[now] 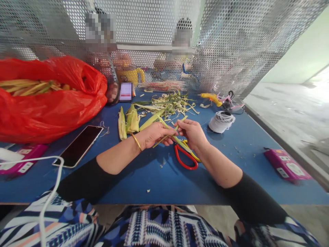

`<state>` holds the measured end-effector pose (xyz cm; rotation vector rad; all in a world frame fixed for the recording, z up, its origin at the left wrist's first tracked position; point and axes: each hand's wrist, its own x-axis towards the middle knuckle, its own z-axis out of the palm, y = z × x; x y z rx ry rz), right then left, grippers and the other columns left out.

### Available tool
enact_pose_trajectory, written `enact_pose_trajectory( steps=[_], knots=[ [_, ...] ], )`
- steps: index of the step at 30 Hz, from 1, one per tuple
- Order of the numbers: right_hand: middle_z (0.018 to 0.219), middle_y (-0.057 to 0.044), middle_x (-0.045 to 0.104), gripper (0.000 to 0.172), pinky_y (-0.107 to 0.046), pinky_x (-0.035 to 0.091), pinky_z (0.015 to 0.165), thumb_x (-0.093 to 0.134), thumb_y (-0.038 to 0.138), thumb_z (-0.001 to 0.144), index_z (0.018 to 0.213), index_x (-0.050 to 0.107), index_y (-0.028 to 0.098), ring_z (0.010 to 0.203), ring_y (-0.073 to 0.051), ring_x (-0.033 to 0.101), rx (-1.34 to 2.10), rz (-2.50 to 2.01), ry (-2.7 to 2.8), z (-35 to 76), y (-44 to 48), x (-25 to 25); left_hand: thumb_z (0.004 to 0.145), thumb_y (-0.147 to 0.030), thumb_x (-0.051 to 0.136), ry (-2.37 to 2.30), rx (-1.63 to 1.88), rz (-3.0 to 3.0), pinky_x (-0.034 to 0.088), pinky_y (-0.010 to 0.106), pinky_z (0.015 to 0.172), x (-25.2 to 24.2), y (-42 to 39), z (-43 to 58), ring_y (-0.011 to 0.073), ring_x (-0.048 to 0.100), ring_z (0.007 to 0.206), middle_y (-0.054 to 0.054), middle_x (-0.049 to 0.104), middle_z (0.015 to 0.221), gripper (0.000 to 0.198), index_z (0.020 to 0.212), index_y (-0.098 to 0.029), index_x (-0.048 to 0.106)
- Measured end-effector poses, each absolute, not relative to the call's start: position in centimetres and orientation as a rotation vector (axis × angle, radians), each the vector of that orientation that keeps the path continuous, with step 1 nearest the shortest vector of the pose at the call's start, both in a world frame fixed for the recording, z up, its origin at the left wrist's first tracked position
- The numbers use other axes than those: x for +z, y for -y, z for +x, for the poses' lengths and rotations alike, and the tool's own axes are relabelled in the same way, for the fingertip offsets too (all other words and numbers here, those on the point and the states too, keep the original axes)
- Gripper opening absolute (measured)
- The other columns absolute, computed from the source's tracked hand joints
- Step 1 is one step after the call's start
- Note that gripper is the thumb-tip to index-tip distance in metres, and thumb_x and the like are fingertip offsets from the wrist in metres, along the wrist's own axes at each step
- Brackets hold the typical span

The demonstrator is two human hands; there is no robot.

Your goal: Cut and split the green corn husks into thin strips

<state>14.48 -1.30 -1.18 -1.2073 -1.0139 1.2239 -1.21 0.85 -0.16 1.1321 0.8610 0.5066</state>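
Observation:
Over the blue table (144, 178) my left hand (154, 134) and my right hand (192, 133) meet, both pinched on thin green-yellow leaf strips (168, 129) that cross between them. My left wrist wears a gold bangle (137, 142). Red-handled scissors (185, 157) lie on the table right under my right hand. Folded green husk pieces (128, 121) lie just beyond my left hand, and a heap of cut leaf scraps (171, 102) lies farther back.
A red plastic bag (48, 99) full of husks fills the left. A phone (79, 144), a pink power strip (22, 163) with white cable, a white thread spool (221, 121), a yellow glue gun (212, 98) and another pink power strip (285, 165) lie around. Perforated metal screen (231, 41) behind, people beyond.

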Motion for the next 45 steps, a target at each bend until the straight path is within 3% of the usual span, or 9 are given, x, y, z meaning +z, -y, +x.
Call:
enact_pose_trajectory(
  steps=[5,11,15,19,22,29,32,35,45],
  knots=[
    [0.052,0.002,0.054,0.033,-0.028,0.043,0.052,0.071,0.051,0.070,0.064,0.064,0.019,0.049,-0.011,0.049,1.034,-1.264,1.157,14.9,0.8,-1.6,0.071,-0.034,0.082,-0.841,0.511,1.131,0.047,0.020,0.052,-0.1,-0.9,-1.4,0.0091,0.059,0.050,0.007,0.072,0.065,0.023,0.076,-0.013,0.073],
    [0.096,-0.008,0.072,0.021,-0.044,0.044,0.091,0.065,0.040,0.082,0.092,0.073,0.023,0.092,-0.024,0.063,0.097,-1.396,1.508,16.4,0.8,-0.3,0.079,-0.036,0.071,-0.878,0.432,1.138,0.047,0.023,0.049,0.3,-0.6,-1.1,0.0117,0.060,0.052,0.012,0.075,0.076,0.025,0.078,-0.011,0.074],
    [0.080,-0.001,0.074,0.017,-0.047,0.031,0.107,0.065,0.032,0.086,0.073,0.073,0.024,0.084,-0.019,0.066,0.220,-1.363,1.895,15.7,1.5,-0.1,0.075,-0.026,0.073,-0.920,0.446,1.270,0.043,0.020,0.042,0.1,0.2,-0.5,0.0106,0.057,0.046,0.008,0.071,0.066,0.015,0.073,-0.012,0.073],
    [0.071,0.001,0.071,0.015,-0.033,0.045,0.081,0.067,0.025,0.080,0.066,0.070,0.021,0.069,-0.015,0.061,0.524,-1.341,1.878,14.8,1.8,-0.5,0.074,-0.025,0.074,-0.926,0.478,1.337,0.042,0.018,0.039,-0.4,0.8,-0.1,0.0099,0.056,0.043,0.005,0.067,0.059,0.016,0.063,-0.013,0.069],
    [0.065,0.001,0.066,0.017,-0.027,0.042,0.063,0.065,0.020,0.077,0.060,0.064,0.020,0.065,-0.014,0.057,0.518,-1.339,1.740,14.6,1.9,-0.8,0.073,-0.024,0.073,-0.905,0.477,1.346,0.043,0.017,0.039,-0.5,0.8,0.0,0.0091,0.057,0.043,0.004,0.068,0.060,0.015,0.062,-0.014,0.070],
    [0.072,-0.002,0.067,0.018,-0.030,0.044,0.070,0.060,0.023,0.082,0.065,0.063,0.021,0.070,-0.017,0.060,0.320,-1.318,1.697,14.6,1.8,-1.2,0.074,-0.026,0.076,-0.921,0.460,1.244,0.045,0.020,0.044,-0.5,0.7,-0.1,0.0108,0.059,0.047,0.005,0.069,0.060,0.018,0.064,-0.013,0.070],
    [0.085,-0.005,0.071,0.018,-0.036,0.043,0.084,0.056,0.028,0.090,0.078,0.068,0.023,0.085,-0.021,0.063,0.013,-1.304,1.694,14.9,2.3,-0.2,0.078,-0.027,0.074,-0.898,0.587,1.025,0.051,0.022,0.056,-0.5,0.2,-0.1,0.0124,0.066,0.058,0.007,0.073,0.069,0.015,0.074,-0.012,0.072],
    [0.078,-0.005,0.069,0.026,-0.037,0.041,0.081,0.053,0.032,0.094,0.073,0.066,0.023,0.081,-0.021,0.062,-0.201,-1.324,1.733,14.7,3.2,0.4,0.079,-0.010,0.070,-0.794,0.772,0.850,0.055,0.023,0.072,-0.2,-0.4,-0.1,0.0126,0.070,0.071,0.007,0.075,0.077,0.005,0.082,-0.013,0.073],
    [0.058,0.000,0.063,0.028,-0.027,0.033,0.055,0.058,0.031,0.085,0.058,0.063,0.021,0.056,-0.015,0.053,0.516,-1.567,1.809,12.9,2.8,-2.0,0.078,-0.002,0.066,-0.804,0.971,0.782,0.051,0.022,0.065,0.1,-0.3,0.2,0.0154,0.071,0.075,0.010,0.077,0.082,0.016,0.089,-0.010,0.074]
  ],
)
